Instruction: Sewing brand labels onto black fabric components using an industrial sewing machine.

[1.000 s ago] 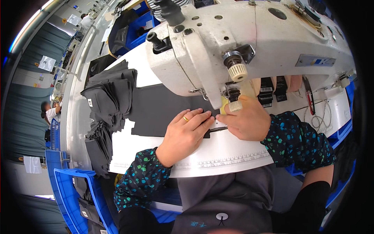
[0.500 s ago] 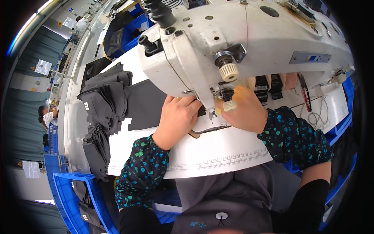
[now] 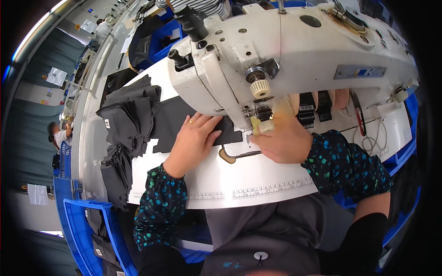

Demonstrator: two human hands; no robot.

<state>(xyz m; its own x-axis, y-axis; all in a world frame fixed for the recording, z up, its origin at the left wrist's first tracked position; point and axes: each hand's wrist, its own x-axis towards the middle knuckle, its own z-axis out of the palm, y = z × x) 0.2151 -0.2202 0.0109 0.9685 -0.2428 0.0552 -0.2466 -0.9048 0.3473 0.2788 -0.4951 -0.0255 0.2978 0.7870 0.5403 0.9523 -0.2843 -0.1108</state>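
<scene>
A white industrial sewing machine (image 3: 294,50) fills the upper middle. Beneath its head lies a flat dark grey fabric piece (image 3: 172,122) on the white table (image 3: 258,184). My left hand (image 3: 193,140), with a ring on one finger, presses flat on that fabric just left of the needle area. My right hand (image 3: 285,142) rests on the table at the presser foot (image 3: 260,126), fingers curled close to the needle; what they pinch is hidden. Both sleeves are dark with teal spots.
A pile of dark grey fabric pieces (image 3: 126,119) sits at the table's left end and hangs over the edge. Blue plastic bins (image 3: 80,225) stand lower left. Dark strips (image 3: 313,108) and cables (image 3: 370,140) lie right of the machine. Another person (image 3: 57,133) works far left.
The view has come closer to the machine. My left hand slid up and left along the fabric toward the needle; my right hand stayed at the presser foot.
</scene>
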